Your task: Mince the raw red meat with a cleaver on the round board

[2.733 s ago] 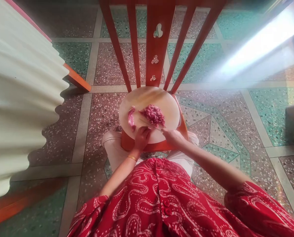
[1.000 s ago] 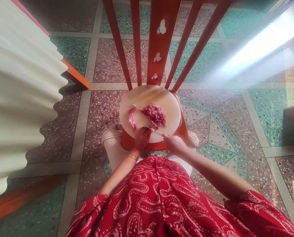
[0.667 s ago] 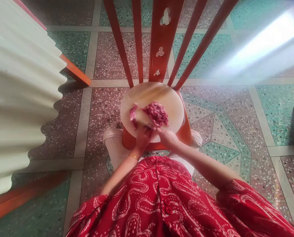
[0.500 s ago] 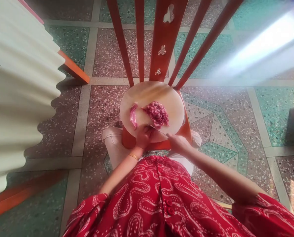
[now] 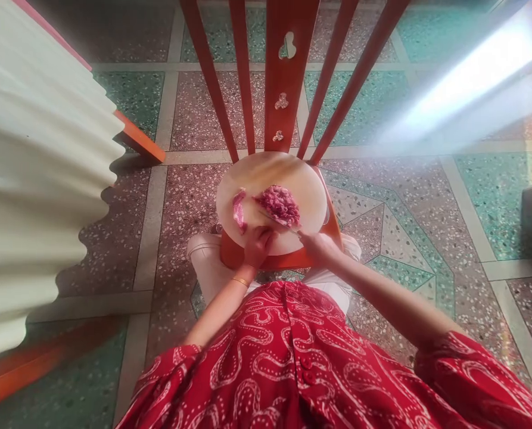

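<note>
Pink meat pile (image 5: 280, 205) sits mid-frame on round board (image 5: 310, 182). Right hand (image 5: 316, 245), gripping knife (image 5: 280, 221), has slid back up vs 0.5 s ago; blade meets pile again. Left hand (image 5: 257, 245) stays curled, fingers pressing at board's near edge; 1 strip (image 5: 238, 210) lies left.

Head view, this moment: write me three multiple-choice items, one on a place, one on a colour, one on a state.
1. Where does the round cutting board rest?
A. on the orange chair seat
B. on the terrazzo floor
C. on the person's lap

2. What colour is the meat pile?
A. white
B. pinkish red
C. green

3. What is the state of the right hand?
A. open and flat
B. closed around a knife
C. off the board, at the person's side

Answers:
1 A, the orange seat edge shows beneath the board.
2 B, the pile is pinkish red against the pale board.
3 B, a thin blade runs from its grip toward the pile, beside the left hand.
</note>
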### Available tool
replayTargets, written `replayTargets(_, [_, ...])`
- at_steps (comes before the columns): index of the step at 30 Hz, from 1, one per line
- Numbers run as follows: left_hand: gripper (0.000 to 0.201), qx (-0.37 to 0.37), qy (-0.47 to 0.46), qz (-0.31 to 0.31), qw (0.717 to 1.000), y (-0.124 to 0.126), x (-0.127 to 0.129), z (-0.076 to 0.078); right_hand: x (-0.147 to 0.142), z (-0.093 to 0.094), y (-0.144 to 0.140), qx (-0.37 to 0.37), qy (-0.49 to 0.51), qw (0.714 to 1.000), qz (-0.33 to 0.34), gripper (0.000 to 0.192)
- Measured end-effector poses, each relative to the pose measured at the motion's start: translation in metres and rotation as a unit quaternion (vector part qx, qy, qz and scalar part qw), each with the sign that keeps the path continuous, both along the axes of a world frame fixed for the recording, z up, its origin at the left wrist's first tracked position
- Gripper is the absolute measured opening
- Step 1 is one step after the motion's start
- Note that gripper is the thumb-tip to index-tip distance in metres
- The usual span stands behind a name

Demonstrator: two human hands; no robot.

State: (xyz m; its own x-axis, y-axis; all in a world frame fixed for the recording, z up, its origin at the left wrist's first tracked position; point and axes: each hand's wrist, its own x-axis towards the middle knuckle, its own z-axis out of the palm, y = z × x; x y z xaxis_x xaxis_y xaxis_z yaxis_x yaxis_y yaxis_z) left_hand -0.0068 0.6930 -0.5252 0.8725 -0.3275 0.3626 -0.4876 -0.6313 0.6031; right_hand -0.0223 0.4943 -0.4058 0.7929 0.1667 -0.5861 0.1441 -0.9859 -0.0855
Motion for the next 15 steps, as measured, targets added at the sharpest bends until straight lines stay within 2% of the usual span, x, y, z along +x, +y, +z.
replayTargets(4, [0.021,0.021,-0.008,-0.004,1.000,0.001,0.000,0.003,-0.012,0.009,0.011,0.010,0.024,1.000,0.014,0.031])
replayTargets(7, [0.019,0.036,-0.011,-0.006,0.999,-0.001,0.000,0.001,-0.015,0.008,0.016,0.001,0.034,0.999,0.015,0.031])
replayTargets(15, [0.017,0.047,-0.018,-0.013,0.999,-0.002,0.003,-0.005,0.025,-0.009,0.058,0.056,-0.009,0.998,0.023,0.031])
